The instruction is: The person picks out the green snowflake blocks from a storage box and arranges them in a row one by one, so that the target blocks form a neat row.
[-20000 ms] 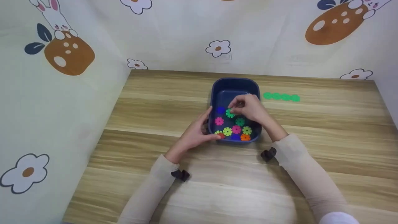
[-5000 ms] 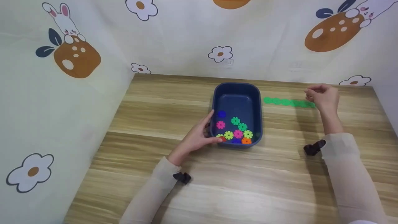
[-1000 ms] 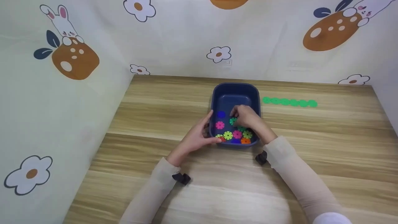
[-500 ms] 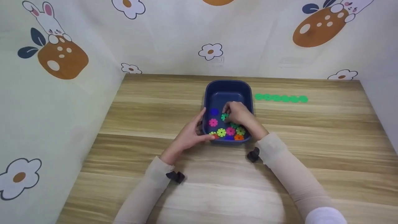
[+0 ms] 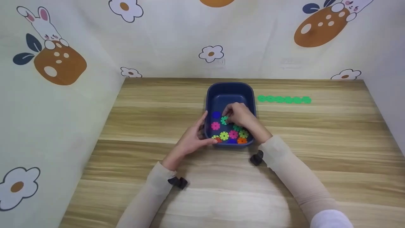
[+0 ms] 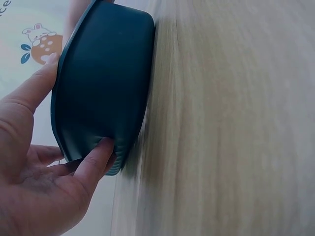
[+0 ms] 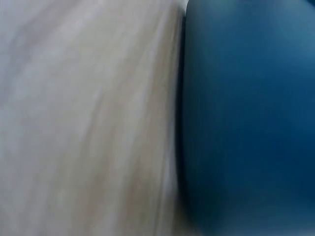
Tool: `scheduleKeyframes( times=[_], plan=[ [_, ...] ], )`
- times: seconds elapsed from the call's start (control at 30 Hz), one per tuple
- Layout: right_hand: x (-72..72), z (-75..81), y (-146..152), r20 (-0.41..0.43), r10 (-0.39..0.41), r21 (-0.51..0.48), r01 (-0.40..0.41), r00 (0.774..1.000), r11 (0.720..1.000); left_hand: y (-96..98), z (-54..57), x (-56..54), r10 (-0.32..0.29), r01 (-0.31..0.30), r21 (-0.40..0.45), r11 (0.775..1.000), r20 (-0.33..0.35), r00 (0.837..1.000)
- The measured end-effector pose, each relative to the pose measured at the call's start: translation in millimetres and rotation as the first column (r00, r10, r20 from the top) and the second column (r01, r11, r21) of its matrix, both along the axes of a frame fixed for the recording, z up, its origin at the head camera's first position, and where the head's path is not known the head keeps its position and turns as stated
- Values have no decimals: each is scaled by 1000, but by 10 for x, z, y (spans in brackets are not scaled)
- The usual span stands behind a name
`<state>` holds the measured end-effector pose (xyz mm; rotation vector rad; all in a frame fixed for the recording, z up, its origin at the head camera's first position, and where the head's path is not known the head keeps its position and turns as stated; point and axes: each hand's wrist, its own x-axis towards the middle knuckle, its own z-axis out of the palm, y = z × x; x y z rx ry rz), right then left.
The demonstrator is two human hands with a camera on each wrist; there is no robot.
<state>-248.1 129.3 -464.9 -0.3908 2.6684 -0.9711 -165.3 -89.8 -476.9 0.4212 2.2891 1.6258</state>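
Observation:
A dark blue plastic basin (image 5: 230, 88) stands on the wooden table, with several coloured notched discs in its near half. My left hand (image 5: 191, 139) grips the basin's near left corner, thumb over the near rim and fingers along the side. In the left wrist view, fingers (image 6: 96, 164) press the basin's outer wall (image 6: 106, 73). Inside the basin, my right hand (image 5: 242, 115) pinches a green disc (image 5: 224, 120) between thumb and fingertips. Another green disc (image 5: 237, 127) is partly hidden under this hand. The right wrist view has only the basin's wall (image 7: 251, 118) and tabletop.
A row of several green discs (image 5: 284, 99) lies end to end on the table, right of the basin. Pink (image 5: 215, 126), yellow (image 5: 224, 136), orange (image 5: 242, 140), red and blue discs lie in the basin. A patterned curtain (image 5: 167, 38) hangs behind the table.
The green row is longer than 20 seconds ago. My right hand was at its right end, then came back to the basin. The pinched green disc has shifted slightly left; the left hand stays put.

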Motion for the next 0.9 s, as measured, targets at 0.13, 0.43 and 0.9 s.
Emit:
scheduleKeyframes(
  times=[0.13,0.43,0.9],
  plan=[
    [-7,14,1,7,-14,-37,15,1000,999,-5,4,1,4,-4,-12,1000,-10,1000],
    [4,19,10,26,-24,-115,27,999,993,-12,3,13,8,-9,-46,999,-19,1000],
    [14,85,24,24,-57,-225,61,998,972,2,18,-6,-3,4,-29,1000,9,1000]
  ],
)
